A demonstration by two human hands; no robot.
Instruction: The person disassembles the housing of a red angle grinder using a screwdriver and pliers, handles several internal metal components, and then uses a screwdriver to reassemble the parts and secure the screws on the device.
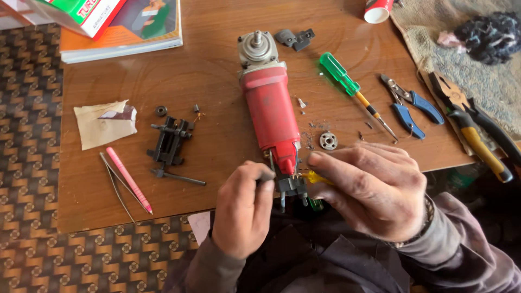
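A red angle grinder body (270,111) lies lengthwise on the wooden table (211,141), its grey gear head at the far end. At its near end a black switch block (292,187) with wires hangs out. My left hand (241,209) pinches that block from the left. My right hand (369,187) grips a small yellow-handled screwdriver (316,178) whose tip points into the block.
A black puller (169,144), tweezers (116,187) and a pink pen (129,180) lie at left with a paper scrap (103,123). A green screwdriver (350,89), blue snips (412,106), yellow pliers (475,133) and a washer (328,140) lie at right. Books (122,27) sit far left.
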